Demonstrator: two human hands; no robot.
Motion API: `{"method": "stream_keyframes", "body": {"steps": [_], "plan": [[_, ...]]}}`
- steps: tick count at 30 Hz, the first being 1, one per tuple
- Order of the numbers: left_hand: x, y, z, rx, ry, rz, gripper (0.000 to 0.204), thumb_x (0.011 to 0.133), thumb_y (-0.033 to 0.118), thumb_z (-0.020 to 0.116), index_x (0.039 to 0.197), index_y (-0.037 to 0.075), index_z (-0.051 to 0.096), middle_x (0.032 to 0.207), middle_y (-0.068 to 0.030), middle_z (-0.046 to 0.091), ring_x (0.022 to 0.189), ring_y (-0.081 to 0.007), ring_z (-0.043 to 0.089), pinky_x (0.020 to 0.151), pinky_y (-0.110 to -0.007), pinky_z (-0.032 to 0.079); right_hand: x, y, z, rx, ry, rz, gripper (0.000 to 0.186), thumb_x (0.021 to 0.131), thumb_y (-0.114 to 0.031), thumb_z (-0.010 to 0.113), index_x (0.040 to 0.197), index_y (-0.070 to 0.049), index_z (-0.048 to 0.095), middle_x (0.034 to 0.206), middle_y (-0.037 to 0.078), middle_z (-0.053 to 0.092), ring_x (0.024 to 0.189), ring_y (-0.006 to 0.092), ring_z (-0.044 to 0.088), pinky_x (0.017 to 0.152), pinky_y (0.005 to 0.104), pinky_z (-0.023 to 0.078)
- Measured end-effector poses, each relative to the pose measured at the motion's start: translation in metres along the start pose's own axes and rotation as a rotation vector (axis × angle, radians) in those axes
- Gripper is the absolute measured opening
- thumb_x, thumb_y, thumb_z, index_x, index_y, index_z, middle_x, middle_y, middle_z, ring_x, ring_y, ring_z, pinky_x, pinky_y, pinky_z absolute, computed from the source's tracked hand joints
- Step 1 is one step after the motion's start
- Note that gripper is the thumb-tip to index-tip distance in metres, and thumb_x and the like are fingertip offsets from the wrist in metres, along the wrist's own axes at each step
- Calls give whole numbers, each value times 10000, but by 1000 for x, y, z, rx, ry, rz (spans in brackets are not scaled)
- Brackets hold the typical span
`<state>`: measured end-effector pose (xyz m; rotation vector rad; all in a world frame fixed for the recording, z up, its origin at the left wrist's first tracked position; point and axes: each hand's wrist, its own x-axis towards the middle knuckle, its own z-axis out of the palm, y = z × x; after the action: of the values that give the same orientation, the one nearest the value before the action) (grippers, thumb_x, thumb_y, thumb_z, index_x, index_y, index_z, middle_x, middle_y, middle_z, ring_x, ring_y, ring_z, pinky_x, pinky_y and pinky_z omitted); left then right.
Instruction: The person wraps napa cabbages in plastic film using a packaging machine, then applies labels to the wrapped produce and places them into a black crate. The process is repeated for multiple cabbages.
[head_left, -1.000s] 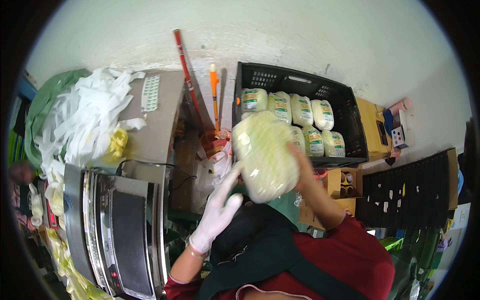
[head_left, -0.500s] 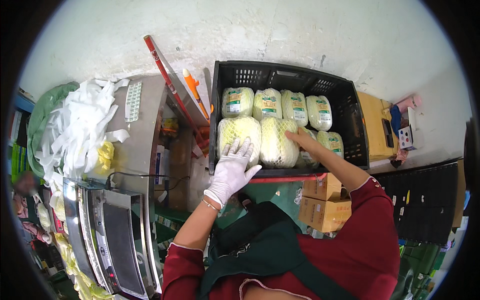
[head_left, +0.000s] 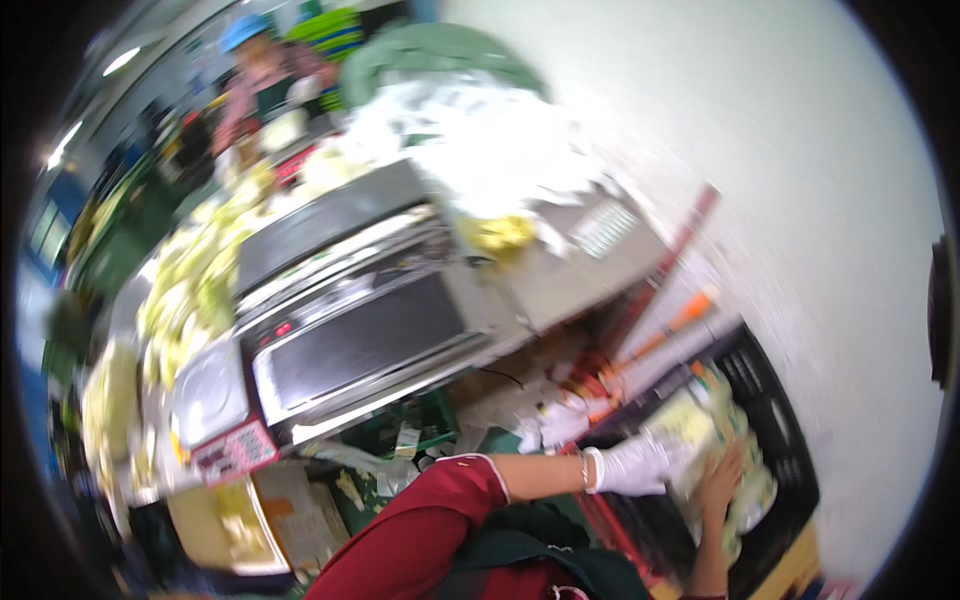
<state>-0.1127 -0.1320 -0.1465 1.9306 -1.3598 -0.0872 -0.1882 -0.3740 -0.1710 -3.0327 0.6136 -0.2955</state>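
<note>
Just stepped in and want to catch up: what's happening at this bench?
A person in a red top has both hands on wrapped cabbages in a black crate by the wall. The left hand wears a white glove; the right hand is bare. A steel wrapping machine stands alongside, with leaf trimmings on it. The picture is blurred.

It is a produce packing room, because a steel wrapping machine (head_left: pixel 360 330), cabbage trimmings (head_left: pixel 190 290) and a black crate (head_left: pixel 790 450) of wrapped cabbages (head_left: pixel 700 420) are here.
</note>
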Motion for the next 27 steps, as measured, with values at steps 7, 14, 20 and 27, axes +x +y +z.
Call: {"method": "stream_keyframes", "body": {"steps": [7,14,20,27], "plan": [[-130,7,-138,-94,-101,-308,476,961,407,489,1287,67,553,1200,-154,622,1141,-327,562,1000,-448,404,-6,-40,-23,-286,-211,-46,552,989,-427,408,1384,-43,439,1424,176,438,1311,368,401,1041,574,305],[-331,-13,-283,-173,391,-629,462,962,399,470,1233,50,604,1187,-170,631,1095,-336,599,959,-365,469,38,-118,-31,365,371,-189,472,964,-269,567,1328,15,472,1258,168,523,1053,283,548,893,383,444],[-446,-22,-376,-205,596,-708,416,973,374,509,1213,53,618,1147,-168,656,1082,-316,623,934,-354,489,49,-344,-86,576,135,-620,272,916,-86,579,1174,2,581,1092,142,611,919,231,616,808,302,493],[-493,-41,-452,-173,640,-631,345,1002,240,500,1231,-1,595,1112,-120,681,1027,-192,648,927,-300,486,42,-512,-144,539,-167,-930,209,854,-62,634,1049,10,638,976,129,660,856,244,647,755,317,510]]}}
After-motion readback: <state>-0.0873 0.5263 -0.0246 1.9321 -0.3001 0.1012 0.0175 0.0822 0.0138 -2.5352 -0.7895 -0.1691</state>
